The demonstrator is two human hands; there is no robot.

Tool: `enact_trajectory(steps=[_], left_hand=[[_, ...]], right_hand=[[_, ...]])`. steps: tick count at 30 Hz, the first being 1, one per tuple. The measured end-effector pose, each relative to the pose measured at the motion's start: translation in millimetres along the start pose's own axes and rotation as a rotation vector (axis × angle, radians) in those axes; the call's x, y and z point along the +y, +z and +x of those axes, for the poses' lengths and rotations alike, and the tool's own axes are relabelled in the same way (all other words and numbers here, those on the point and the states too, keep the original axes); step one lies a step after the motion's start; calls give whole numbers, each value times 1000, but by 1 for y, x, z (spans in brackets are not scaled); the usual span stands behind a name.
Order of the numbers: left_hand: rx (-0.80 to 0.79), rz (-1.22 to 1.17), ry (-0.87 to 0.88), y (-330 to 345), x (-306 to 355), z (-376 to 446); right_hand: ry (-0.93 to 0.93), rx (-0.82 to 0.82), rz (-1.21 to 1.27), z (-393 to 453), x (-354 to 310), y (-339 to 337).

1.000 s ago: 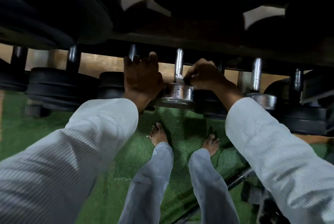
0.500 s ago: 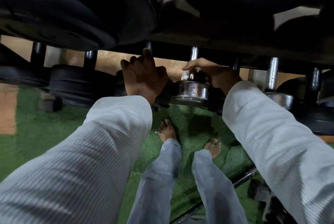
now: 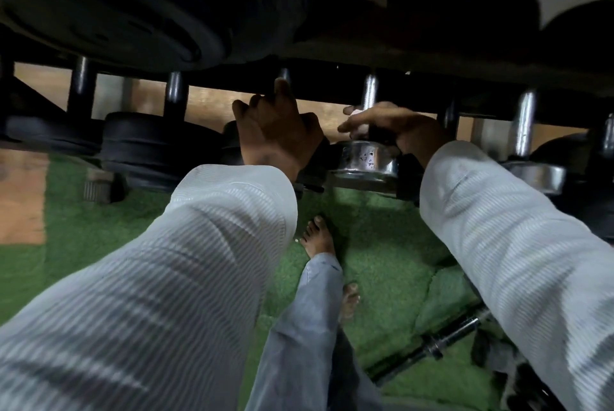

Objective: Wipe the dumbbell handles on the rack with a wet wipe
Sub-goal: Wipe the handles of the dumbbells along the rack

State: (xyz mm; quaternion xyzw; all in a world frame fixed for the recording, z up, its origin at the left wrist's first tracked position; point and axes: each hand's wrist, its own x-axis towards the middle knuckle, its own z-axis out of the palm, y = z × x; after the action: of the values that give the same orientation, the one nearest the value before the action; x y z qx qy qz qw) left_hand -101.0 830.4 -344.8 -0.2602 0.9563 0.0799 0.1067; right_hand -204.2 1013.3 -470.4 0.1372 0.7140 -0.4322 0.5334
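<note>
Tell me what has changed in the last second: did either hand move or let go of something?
The right hand went from a closed pinch on the wipe at the chrome handle to stretched fingers lying across the handle's base, wipe underneath. The left hand stayed gripping the next dumbbell on the rack. The chrome weight did not move; only the camera shifted.

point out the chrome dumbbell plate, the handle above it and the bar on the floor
chrome dumbbell plate (image 3: 365, 161): head view, on its shiny side wall
handle (image 3: 369, 88): head view, bare metal above the right hand
bar (image 3: 448, 336): head view, mid shaft on the turf
</note>
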Motion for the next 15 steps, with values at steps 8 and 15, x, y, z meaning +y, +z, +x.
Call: enact_trajectory(steps=[8, 15], left_hand=[[-68, -44, 9, 18, -1, -11], [-37, -65, 22, 20, -2, -9]], right_hand=[[-352, 611, -184, -33, 21, 0], [-429, 1008, 7, -6, -25, 11]])
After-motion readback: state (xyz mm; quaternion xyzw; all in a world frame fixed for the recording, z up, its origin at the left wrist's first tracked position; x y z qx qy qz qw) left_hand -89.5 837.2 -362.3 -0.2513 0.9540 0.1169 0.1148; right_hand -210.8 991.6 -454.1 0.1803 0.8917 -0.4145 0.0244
